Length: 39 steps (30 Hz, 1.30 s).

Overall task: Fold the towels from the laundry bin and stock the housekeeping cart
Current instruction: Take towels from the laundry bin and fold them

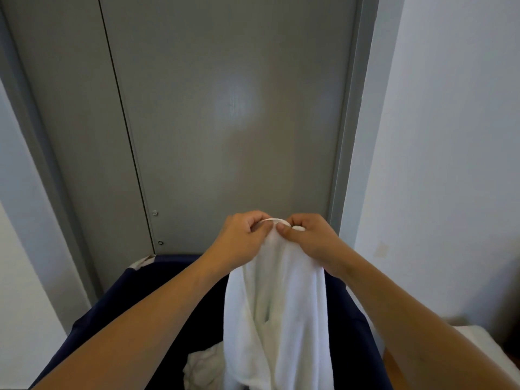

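Observation:
A white towel (277, 311) hangs in long folds over the dark blue laundry bin (135, 305). My left hand (242, 237) and my right hand (306, 239) are raised side by side, thumbs nearly touching, and both pinch the towel's top hem. Its lower end drops out of the bottom of the picture. More crumpled white towels (204, 367) lie inside the bin, to the left of the hanging one.
A grey door (225, 114) in a grey frame stands close behind the bin. White walls (450, 136) run on both sides. A white block (478, 342) sits low at the right, over a strip of wooden floor (394, 367).

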Available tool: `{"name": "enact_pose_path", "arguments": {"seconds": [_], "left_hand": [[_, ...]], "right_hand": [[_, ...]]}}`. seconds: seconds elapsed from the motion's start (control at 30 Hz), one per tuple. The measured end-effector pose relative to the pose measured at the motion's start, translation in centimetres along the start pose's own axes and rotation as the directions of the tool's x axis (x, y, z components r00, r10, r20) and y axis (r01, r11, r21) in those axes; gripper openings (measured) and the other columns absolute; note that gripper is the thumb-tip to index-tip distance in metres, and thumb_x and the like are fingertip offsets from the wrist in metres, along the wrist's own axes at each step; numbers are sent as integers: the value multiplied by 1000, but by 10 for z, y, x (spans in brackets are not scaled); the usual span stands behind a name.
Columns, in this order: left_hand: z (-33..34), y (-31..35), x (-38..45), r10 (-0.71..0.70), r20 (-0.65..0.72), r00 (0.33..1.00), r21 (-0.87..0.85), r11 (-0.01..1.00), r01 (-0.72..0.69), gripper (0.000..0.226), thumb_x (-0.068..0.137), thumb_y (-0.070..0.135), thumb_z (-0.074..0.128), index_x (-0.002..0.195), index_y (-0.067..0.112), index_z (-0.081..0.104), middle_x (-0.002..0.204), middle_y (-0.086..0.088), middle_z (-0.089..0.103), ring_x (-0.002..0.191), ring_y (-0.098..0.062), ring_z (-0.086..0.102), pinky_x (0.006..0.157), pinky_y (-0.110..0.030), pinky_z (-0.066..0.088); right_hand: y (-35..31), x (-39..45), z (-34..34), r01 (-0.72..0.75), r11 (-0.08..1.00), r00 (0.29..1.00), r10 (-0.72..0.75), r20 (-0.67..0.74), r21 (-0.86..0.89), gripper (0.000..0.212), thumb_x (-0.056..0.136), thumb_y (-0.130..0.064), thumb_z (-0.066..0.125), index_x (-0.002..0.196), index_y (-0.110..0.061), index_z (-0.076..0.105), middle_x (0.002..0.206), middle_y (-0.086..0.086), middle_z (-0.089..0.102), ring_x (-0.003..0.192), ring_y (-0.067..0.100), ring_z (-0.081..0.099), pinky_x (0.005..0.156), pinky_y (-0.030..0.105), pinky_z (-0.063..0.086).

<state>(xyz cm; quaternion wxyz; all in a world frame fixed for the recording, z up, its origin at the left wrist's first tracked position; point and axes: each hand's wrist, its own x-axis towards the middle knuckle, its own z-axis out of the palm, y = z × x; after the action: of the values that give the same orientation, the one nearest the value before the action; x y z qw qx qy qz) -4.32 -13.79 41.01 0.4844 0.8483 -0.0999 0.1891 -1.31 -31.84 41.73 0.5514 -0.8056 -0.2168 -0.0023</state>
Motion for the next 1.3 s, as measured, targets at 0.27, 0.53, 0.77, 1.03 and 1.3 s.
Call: {"name": "enact_pose_path", "arguments": {"seconds": [0.27,0.53,0.77,1.03,1.3], "left_hand": [[2,-39,-16,-37,25,999,287,957,29,19,94,12,55,93,20,72,63,10,57,59,-4,51,55,-14,36],[-28,-92,-31,-215,-106,971,283,930,237,21,95,8,57,97,21,73,81,8,67,77,-12,62,65,-20,41],[-19,-39,-15,-202,-192,960,-70,979,192,25,102,25,59,85,11,72,76,0,66,67,-11,55,63,-25,45],[-7,-5,-15,-95,31,995,-141,985,99,22,102,19,60,86,15,74,74,7,67,67,-6,57,64,-19,47],[-12,-42,-16,-145,60,988,229,965,128,22,98,16,64,81,30,68,75,12,66,72,-6,58,64,-16,41]], "right_hand": [[1,1,8,-72,996,989,77,-124,46,40,97,-38,65,81,-3,70,72,12,66,62,15,64,60,26,54],[2,6,-27,-137,962,941,201,-273,235,41,95,-36,69,82,2,69,72,14,63,65,26,62,64,32,54],[7,-4,-8,-61,998,991,64,-117,27,5,87,-28,79,88,-22,79,90,-8,76,81,1,69,70,11,53],[12,-10,22,-1,1000,998,1,68,-2,18,88,-33,78,102,-24,75,92,-5,75,79,7,69,78,31,58],[22,-2,13,-104,986,988,117,-101,127,24,91,-27,74,83,-8,62,76,-1,60,68,12,55,63,25,46]]}}
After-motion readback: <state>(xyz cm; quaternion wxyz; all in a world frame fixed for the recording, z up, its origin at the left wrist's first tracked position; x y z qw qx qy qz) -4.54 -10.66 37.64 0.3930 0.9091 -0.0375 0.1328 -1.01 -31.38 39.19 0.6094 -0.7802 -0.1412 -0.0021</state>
